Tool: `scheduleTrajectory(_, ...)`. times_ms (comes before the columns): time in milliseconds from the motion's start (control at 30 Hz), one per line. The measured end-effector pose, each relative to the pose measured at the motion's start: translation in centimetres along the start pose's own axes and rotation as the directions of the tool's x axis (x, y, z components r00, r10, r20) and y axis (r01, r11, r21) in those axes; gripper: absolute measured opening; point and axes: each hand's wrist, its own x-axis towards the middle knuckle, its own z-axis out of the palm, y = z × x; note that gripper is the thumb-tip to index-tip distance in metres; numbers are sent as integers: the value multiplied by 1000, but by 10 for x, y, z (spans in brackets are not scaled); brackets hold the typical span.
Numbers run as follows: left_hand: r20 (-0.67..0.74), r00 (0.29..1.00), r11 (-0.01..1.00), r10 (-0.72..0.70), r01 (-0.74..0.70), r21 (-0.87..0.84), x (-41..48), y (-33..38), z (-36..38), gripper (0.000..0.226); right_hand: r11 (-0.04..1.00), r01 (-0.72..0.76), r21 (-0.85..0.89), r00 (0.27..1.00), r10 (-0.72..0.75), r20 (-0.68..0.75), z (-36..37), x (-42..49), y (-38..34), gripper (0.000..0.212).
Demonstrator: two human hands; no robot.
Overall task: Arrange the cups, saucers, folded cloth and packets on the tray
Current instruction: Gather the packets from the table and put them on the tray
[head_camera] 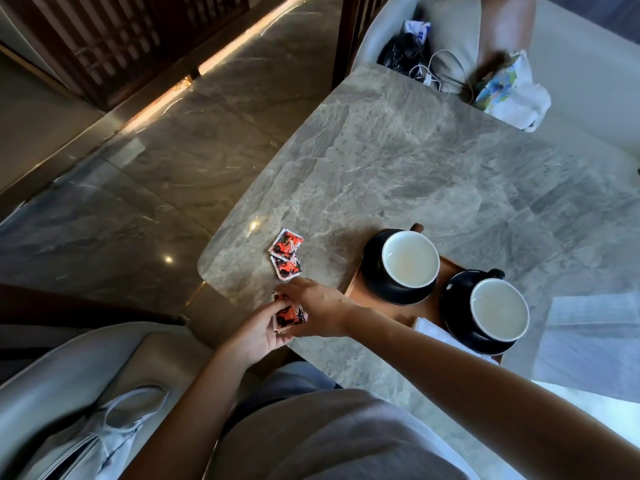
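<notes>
Here, L hand (254,337), R hand (320,306) both grip pkts (291,315) at table (239,278) edge, loose pkts (285,252) just beyond

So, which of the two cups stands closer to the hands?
The left cup, farther up the tray; the other cup stands right of it, farther from left hand and right hand.

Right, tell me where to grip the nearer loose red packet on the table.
Pinch the nearer packet at its near corner, coming in from beside the right hand. It lies flat, far edge against the farther packet, so that corner looks freest.
</notes>
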Motion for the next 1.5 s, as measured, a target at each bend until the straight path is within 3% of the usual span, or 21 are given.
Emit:
scheduleTrajectory(100,32,999,992,-14,18,-123,1,-3,-6,9,1000,7,1,999,-7,49,2,10,0,74)
scheduleTrajectory(200,-26,999,982,31,-36,-186,5,-5,-5,10,1000,-14,13,997,13,74,4,19,2,72)
scheduleTrajectory(300,-50,995,963,86,-96,-250,7,-3,-6,14,983,-68,170,991,87,-101,-7,35,6,53)
scheduleTrajectory(400,-22,990,953,136,-137,-269,6,1,-11,24,962,-154,224,922,222,-318,-23,56,18,43)
scheduleTrajectory(533,-41,987,948,155,-160,-276,6,4,-15,23,889,-378,259,847,445,-292,-28,83,31,55)
scheduleTrajectory(633,-72,987,944,140,-155,-292,8,4,-15,23,857,-475,200,805,515,-294,-22,96,33,63)
scheduleTrajectory(767,-97,992,944,85,-112,-310,7,5,-14,26,886,-449,111,820,459,-341,-15,99,33,54)
scheduleTrajectory(833,-109,992,942,66,-98,-321,8,6,-13,28,895,-421,144,828,445,-342,-12,96,36,45)
scheduleTrajectory(933,-116,991,947,72,-104,-304,8,7,-13,33,829,-379,412,790,521,-322,-15,89,44,23)
scheduleTrajectory(1000,-85,994,949,75,-98,-300,7,8,-14,36,771,-325,548,780,546,-305,-21,82,51,22)
scheduleTrajectory(1067,-43,996,949,83,-92,-303,6,9,-14,40,752,-251,610,819,501,-280,-27,75,55,21)
scheduleTrajectory(1200,27,995,951,96,-84,-297,5,13,-10,50,765,-118,633,962,246,-118,-28,56,45,18)
scheduleTrajectory(1333,115,987,949,109,-70,-306,4,16,-2,49,777,-157,610,982,186,15,-20,48,29,19)
scheduleTrajectory(1500,147,983,961,113,-71,-267,5,15,-2,30,769,-199,608,975,217,46,-17,48,22,24)
